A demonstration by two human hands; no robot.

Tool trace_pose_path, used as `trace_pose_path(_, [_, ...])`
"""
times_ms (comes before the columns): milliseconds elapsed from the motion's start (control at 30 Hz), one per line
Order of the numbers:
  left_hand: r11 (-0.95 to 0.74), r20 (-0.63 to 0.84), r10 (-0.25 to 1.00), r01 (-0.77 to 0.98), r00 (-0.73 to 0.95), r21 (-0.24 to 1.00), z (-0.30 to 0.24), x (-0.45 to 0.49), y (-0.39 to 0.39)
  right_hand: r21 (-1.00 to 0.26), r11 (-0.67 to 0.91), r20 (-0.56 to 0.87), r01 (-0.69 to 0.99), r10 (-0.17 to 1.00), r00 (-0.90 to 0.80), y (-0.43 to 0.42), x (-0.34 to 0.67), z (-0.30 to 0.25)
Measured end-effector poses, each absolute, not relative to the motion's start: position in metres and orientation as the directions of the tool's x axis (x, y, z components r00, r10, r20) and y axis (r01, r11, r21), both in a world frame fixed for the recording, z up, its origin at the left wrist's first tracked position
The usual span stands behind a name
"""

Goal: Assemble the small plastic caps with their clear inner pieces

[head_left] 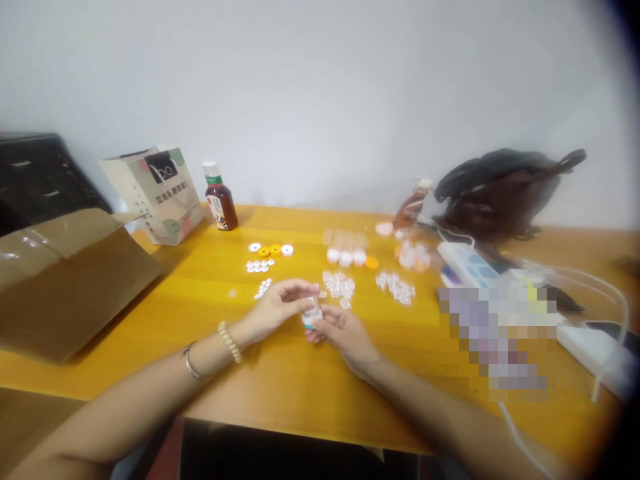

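Over the front middle of the table, both my hands meet on a small clear-and-white container with a teal band (311, 316); its exact kind is blurred. My left hand (283, 305) pinches its upper part between thumb and fingers. Lower down, my right hand (347, 335) grips it with the thumb in front. Just beyond them lie small clear plastic pieces (339, 287), with a second group of clear pieces (397, 288) to the right. White and orange round discs (270, 251) form a row at the left, above small white pieces (260, 266). White caps (346, 257) line up further back.
At left stand a cardboard box (75, 287), a paper bag (173, 200) and a bottle of dark liquid (220, 203). To the right are another bottle (413, 208), a dark bag (500, 193), a white power strip (467, 267) and cables. A patch there is pixelated.
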State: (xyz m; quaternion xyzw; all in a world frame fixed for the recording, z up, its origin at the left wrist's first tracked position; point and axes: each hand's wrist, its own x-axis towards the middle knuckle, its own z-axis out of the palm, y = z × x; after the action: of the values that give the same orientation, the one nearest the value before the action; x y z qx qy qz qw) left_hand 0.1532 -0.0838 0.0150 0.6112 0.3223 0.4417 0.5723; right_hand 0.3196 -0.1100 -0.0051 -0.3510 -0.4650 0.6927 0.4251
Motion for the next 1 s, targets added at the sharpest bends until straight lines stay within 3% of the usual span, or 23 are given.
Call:
trace_pose_path(233, [-0.021,0.198,0.781,-0.292,0.593,0.956,0.026,0.146,-0.086,-0.862,-0.354,-0.120,-0.364,0.838,-0.532,-0.117,0.320,0.002])
trace_pose_path(300, [-0.024,0.184,0.780,-0.266,0.598,0.964,0.027,0.147,-0.086,-0.876,-0.329,-0.121,-0.353,0.858,-0.499,-0.117,0.319,0.003])
trace_pose_path(500, [-0.170,0.192,0.907,-0.090,0.375,0.981,0.017,0.155,-0.084,-0.926,-0.221,-0.098,-0.308,0.925,-0.368,-0.112,0.318,-0.003])
trace_pose_path(700, [0.046,0.138,0.753,-0.262,0.643,0.964,0.021,0.147,-0.081,-0.890,-0.306,-0.117,-0.338,0.871,-0.478,-0.114,0.319,0.000])
trace_pose_path(767, [0.047,0.148,0.761,-0.282,0.632,0.958,0.021,0.146,-0.081,-0.897,-0.287,-0.110,-0.335,0.881,-0.460,-0.114,0.319,0.002])
trace_pose_path(900, [-0.107,0.183,0.849,-0.179,0.496,0.978,0.019,0.149,-0.082,-0.913,-0.253,-0.103,-0.320,0.902,-0.420,-0.113,0.318,0.001])
trace_pose_path(1000, [0.026,0.143,0.789,-0.265,0.598,0.964,0.018,0.150,-0.082,-0.916,-0.236,-0.093,-0.324,0.912,-0.399,-0.112,0.318,-0.002])
